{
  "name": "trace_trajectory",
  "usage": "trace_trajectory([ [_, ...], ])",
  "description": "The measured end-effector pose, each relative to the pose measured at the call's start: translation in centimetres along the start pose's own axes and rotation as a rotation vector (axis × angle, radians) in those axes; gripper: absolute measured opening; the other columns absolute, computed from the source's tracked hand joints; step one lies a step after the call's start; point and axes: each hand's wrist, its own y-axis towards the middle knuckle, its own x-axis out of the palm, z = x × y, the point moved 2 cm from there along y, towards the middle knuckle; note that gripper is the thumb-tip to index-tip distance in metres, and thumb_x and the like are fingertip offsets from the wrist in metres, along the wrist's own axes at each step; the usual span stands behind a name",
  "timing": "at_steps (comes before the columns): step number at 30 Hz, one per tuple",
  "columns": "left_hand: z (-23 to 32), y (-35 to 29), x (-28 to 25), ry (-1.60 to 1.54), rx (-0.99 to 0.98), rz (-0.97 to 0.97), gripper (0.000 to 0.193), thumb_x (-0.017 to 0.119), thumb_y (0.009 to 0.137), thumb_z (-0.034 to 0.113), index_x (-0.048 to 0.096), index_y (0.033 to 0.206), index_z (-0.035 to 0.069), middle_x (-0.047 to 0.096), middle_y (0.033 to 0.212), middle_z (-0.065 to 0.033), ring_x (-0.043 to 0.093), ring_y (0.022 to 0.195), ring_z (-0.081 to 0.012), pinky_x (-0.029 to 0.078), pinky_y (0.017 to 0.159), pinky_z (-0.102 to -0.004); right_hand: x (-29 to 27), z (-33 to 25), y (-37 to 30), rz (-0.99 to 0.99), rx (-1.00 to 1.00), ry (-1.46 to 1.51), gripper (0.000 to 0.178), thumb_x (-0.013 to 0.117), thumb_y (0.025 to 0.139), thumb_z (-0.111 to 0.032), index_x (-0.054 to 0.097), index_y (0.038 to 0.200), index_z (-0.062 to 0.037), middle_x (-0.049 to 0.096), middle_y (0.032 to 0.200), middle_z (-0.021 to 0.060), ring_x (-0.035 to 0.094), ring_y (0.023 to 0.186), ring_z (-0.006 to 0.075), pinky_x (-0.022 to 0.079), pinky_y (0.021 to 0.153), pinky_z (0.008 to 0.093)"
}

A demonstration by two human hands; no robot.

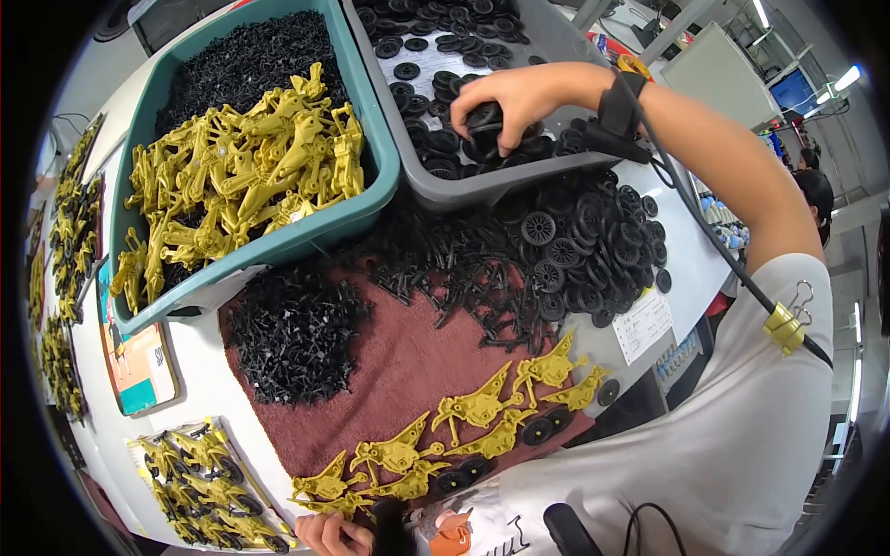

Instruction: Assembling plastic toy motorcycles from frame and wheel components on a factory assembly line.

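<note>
My right hand (508, 102) reaches into the grey bin (501, 188), its fingers curled around black toy wheels (484, 117) taken from the pile there. At the lower edge, my left hand (332, 535) rests by the near end of the rows of yellow toy motorbike frames (394, 451). Its fingers are curled in, and whatever they hold is hidden. The frames lie in two slanting rows on a reddish-brown cloth (389, 352). Several black wheels (538, 431) sit against the nearer row.
A teal bin (378, 199) holds yellow frame parts and small black pieces. On the cloth lie a heap of small black parts (295, 335), black rods (454, 278) and piled wheels (593, 241). Assembled yellow motorbikes (209, 482) lie at left. A cable runs along my right arm.
</note>
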Motion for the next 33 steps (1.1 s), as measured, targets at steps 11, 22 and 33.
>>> trace_trajectory([
  [11, -1.2, -0.2, -0.8, -0.042, 0.133, -0.112, 0.016, 0.053, 0.071, -0.004, 0.057, 0.086, -0.002, 0.053, 0.083, -0.0156, 0.050, 0.072, -0.0301, 0.042, 0.067, -0.0397, -0.8, -0.8, -10.2, 0.410, 0.003, 0.358, 0.036, 0.072, 0.067, -0.010, 0.059, 0.101, -0.0102, 0.056, 0.100, 0.0001, 0.055, 0.091, 0.0114, 0.047, 0.077, 0.0264],
  [22, -1.2, -1.4, -0.7, -0.047, -0.009, -0.198, 0.022, 0.048, 0.070, -0.009, 0.056, 0.090, -0.005, 0.053, 0.091, -0.0193, 0.051, 0.085, -0.0337, 0.042, 0.079, -0.0442, 13.2, -1.7, -19.9, 0.613, 0.229, 0.185, 0.040, 0.078, 0.066, -0.020, 0.060, 0.101, -0.0118, 0.048, 0.107, 0.0057, 0.047, 0.107, 0.0231, 0.036, 0.097, 0.0328],
  [33, -1.3, -1.3, -0.6, -0.028, 0.007, -0.189, 0.021, 0.049, 0.070, -0.008, 0.055, 0.090, -0.004, 0.051, 0.089, -0.0178, 0.049, 0.084, -0.0326, 0.042, 0.078, -0.0445, 3.1, -2.7, -18.7, 0.406, 0.333, -0.012, 0.039, 0.076, 0.070, -0.012, 0.062, 0.107, -0.0086, 0.064, 0.101, 0.0048, 0.063, 0.084, 0.0168, 0.051, 0.078, 0.0325],
])
